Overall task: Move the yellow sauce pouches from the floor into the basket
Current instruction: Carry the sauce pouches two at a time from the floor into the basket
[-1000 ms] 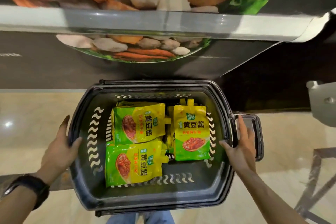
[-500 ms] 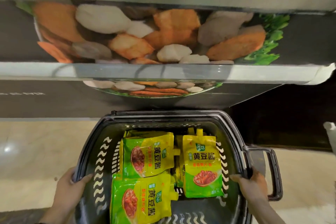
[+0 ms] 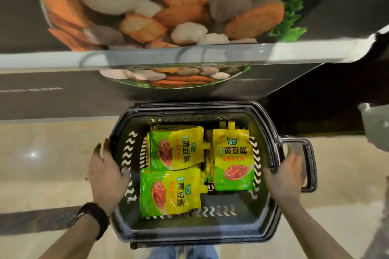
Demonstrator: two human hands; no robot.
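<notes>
A black plastic basket (image 3: 189,230) stands on the floor in front of me. Three yellow-green sauce pouches lie on top inside it: one at the back left (image 3: 175,147), one on the right (image 3: 231,157), one at the front left (image 3: 170,191). More pouches show beneath them. My left hand (image 3: 105,174) grips the basket's left rim, thumb inside, and a dark watch is on that wrist. My right hand (image 3: 284,176) holds the right rim beside the side handle (image 3: 309,166), thumb over the edge.
A dark cabinet with a printed food picture (image 3: 168,17) and a grey ledge (image 3: 189,54) stands right behind the basket. Beige glossy floor (image 3: 42,164) lies on both sides. A grey metal fitting (image 3: 376,126) juts in at the right. My jeans (image 3: 185,253) show below.
Both hands went from resting open beside the basket to gripping its rims. My view tipped up towards the cabinet, then back down over the basket. The pouches have not shifted.
</notes>
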